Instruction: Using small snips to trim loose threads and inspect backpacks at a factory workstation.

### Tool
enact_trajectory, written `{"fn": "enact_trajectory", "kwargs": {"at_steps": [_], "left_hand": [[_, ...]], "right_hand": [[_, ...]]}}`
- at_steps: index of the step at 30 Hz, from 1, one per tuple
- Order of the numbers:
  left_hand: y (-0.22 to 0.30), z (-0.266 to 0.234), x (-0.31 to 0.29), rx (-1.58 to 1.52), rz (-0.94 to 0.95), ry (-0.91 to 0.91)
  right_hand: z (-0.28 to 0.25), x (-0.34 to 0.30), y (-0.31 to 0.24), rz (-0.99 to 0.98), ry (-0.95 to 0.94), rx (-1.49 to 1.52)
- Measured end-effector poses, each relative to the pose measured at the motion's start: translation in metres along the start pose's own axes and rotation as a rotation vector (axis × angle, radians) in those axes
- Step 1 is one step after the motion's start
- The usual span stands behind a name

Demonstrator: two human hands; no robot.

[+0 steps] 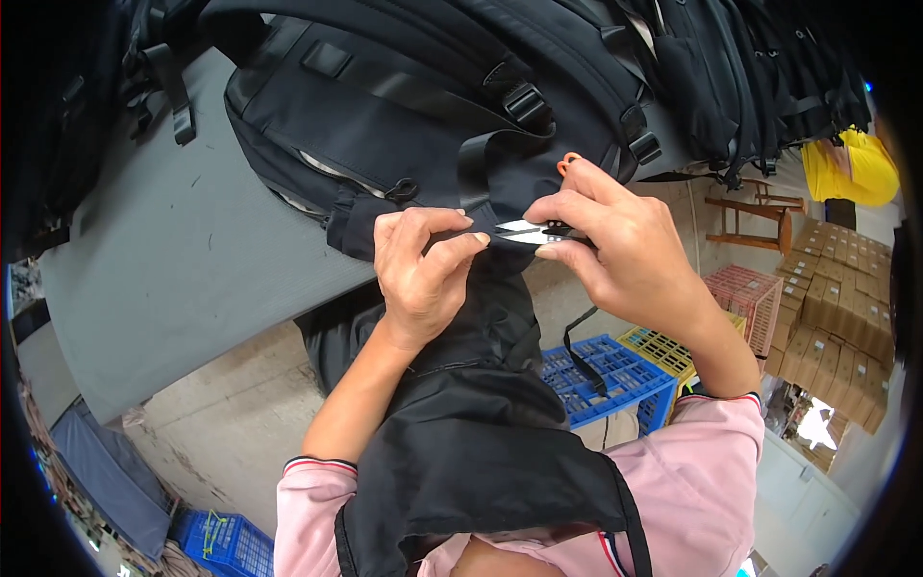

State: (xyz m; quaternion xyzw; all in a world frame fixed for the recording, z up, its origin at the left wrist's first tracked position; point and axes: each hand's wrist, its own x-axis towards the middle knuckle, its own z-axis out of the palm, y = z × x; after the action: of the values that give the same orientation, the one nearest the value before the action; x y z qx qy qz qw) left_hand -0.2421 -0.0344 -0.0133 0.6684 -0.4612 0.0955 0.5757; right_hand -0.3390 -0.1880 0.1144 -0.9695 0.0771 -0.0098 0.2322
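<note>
A black backpack (375, 115) lies on the grey table, its straps and buckles spread over it. My right hand (625, 231) grips a pair of thread snips (524, 232), with the blades slightly apart and pointing left. An orange ring (568, 163) from the snips circles a finger of that hand. Just left of the blade tips, my left hand (423, 260) is closed in a pinch at the backpack's lower edge. Whatever lies between its fingertips is too small to make out. Near the left fingers, a zipper opening (341, 173) shows a pale lining.
More black bags (750, 77) are heaped at the back right of the grey table (183, 269). Below it on the right stand blue (615, 375), yellow and red plastic crates. Stacked cartons (836, 298), a wooden stool (750, 219) and a person in yellow (856, 168) are farther right.
</note>
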Motion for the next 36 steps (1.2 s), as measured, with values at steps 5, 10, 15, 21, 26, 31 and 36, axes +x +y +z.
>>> {"fn": "enact_trajectory", "kwargs": {"at_steps": [5,10,15,21,26,31,36], "left_hand": [[0.001,0.0,0.0,-0.002,0.005,-0.002],[0.002,0.001,-0.001,0.016,0.0,0.007],[0.009,-0.008,0.009,0.075,-0.029,-0.085],[0.017,-0.022,0.016,0.101,0.121,-0.081],[0.041,-0.054,0.02,0.228,0.163,-0.343],[0.057,-0.077,0.027,0.338,0.199,-0.805],[0.071,-0.076,0.053,0.086,0.004,-1.326]], "right_hand": [[-0.002,0.002,-0.003,-0.012,-0.061,-0.039],[0.007,-0.007,0.002,0.105,0.104,0.309],[0.039,-0.024,0.008,0.126,0.28,0.198],[0.07,-0.036,0.012,-0.221,0.58,-0.154],[0.097,-0.048,0.0,-0.271,0.656,-0.008],[0.096,-0.06,-0.003,-0.124,0.446,0.325],[0.088,-0.07,0.025,0.18,0.253,0.849]]}}
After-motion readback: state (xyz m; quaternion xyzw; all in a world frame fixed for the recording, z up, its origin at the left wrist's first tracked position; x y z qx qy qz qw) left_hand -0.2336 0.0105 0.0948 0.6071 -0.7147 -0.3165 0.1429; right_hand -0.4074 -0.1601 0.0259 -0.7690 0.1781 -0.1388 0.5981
